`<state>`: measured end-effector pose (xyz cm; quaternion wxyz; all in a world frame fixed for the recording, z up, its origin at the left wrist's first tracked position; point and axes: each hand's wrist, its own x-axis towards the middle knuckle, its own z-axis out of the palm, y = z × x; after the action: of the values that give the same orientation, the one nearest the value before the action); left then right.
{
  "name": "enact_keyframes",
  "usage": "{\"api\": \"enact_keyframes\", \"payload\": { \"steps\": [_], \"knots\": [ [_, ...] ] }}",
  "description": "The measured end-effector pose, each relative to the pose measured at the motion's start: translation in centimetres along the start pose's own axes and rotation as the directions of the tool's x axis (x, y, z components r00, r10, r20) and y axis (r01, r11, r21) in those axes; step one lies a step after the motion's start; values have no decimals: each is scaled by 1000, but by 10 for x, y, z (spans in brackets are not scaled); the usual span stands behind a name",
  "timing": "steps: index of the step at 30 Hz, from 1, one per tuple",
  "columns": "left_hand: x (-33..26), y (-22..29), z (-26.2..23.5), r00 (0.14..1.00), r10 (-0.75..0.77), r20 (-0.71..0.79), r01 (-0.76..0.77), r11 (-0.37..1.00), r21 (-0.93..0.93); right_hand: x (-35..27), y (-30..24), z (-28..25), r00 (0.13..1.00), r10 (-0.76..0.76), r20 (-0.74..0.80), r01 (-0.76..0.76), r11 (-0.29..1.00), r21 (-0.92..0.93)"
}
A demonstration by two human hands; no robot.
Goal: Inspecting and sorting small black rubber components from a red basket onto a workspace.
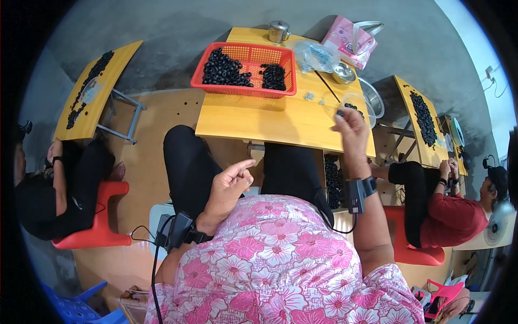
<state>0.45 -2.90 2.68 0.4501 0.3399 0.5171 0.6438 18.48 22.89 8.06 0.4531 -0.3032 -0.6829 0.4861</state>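
My right hand (354,135) is raised over the right edge of the yellow table, thumb and fingertips pinched on a small black ring (340,113). Just behind it is a clear plastic bowl (349,98) with black pieces in it. My left hand (229,186) hovers above my lap, its index finger stretched out and the others partly curled; I see nothing in it. On the table stands a red plastic basket (243,93) holding two heaps of black rings (222,69).
Small silvery pieces (309,96) lie near a dark rod (327,85). Behind them are a clear bag (317,56), a metal bowl (344,73), a lidded metal cup (279,32) and a pink bag (350,40). People sit at tables (121,65) on both sides.
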Motion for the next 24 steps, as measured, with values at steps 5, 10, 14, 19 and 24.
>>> {"api": "enact_keyframes", "payload": {
  "steps": [5, 10, 14, 19, 24],
  "knots": [
    [7, -7, 4, 996, -86, 29, 86, 996, -14, 46, 39, -83, 972, -114, -206, 15, 903, -429],
    [14, -12, 4, 984, -171, 47, 174, 982, -78, 55, 46, -101, 969, -94, -228, -152, 497, -854],
    [28, -17, 3, 977, -206, 63, 209, 976, -52, 58, 35, -66, 982, -94, -162, -23, 798, -602],
    [52, -28, -2, 965, -230, 128, 236, 971, -34, 74, -6, 21, 978, -184, 100, 209, 844, -494],
    [64, -37, -11, 965, -234, 120, 251, 956, -152, 107, -18, 101, 872, -179, 455, 387, 821, -420]
  ]
}}
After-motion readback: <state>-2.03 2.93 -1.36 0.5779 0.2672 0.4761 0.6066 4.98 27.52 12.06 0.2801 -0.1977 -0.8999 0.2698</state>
